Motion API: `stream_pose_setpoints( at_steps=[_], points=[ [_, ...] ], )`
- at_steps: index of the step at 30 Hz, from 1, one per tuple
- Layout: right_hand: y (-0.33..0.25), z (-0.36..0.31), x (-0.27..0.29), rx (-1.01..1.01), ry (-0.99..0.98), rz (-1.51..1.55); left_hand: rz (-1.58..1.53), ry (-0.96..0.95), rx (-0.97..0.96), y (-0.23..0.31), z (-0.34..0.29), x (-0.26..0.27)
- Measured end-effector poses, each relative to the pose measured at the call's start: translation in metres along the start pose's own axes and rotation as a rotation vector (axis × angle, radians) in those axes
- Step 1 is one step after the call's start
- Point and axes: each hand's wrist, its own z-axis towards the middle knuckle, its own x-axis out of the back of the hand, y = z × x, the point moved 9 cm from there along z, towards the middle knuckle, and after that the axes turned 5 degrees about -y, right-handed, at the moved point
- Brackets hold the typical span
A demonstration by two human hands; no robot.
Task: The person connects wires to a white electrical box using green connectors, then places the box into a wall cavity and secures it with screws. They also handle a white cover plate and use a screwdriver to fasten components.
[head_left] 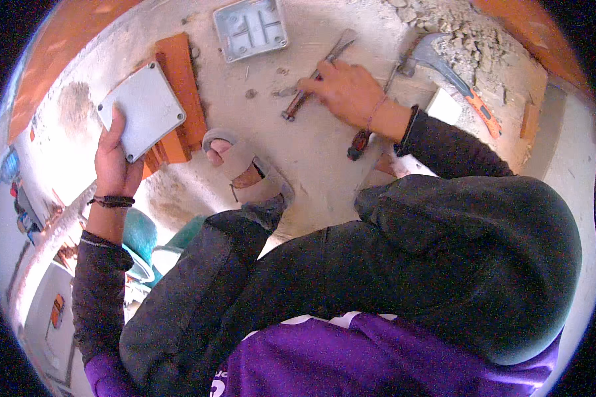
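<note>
My left hand (116,162) holds a square grey plastic junction box cover (143,111) with a hole at each corner, thumb on its face and fingers behind. At the upper middle, my right hand (354,92) has its fingers closed on a dark metal bar like a chisel (298,106), which lies slanted low over the floor. The matching grey junction box (251,30) rests open side up, beyond the hands. Close to my right wrist is a screwdriver with a red-and-black handle (358,144), its shaft partly hidden by the wrist.
Orange bricks (179,92) lie under and beside the cover. At the right is a hammer with an orange-and-grey handle (470,96), near broken rubble (477,49). My sandaled foot (248,169) stands between the hands. A green container (142,235) sits by my left forearm.
</note>
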Motion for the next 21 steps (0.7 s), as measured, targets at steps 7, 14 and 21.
stream_pose_setpoints(
  at_steps=[7,14,21],
  points=[
    [0.01,-0.01,-0.004,0.014,-0.368,-0.028,-0.097,0.058,-0.031,0.0,-0.017,0.013],
    [-0.04,0.073,-0.001,0.15,-0.015,0.126,-0.156,0.08,-0.031,0.003,-0.018,0.015],
    [-0.049,0.11,-0.021,0.188,-0.027,0.049,-0.232,0.018,0.043,-0.001,-0.035,-0.005]
  ],
)
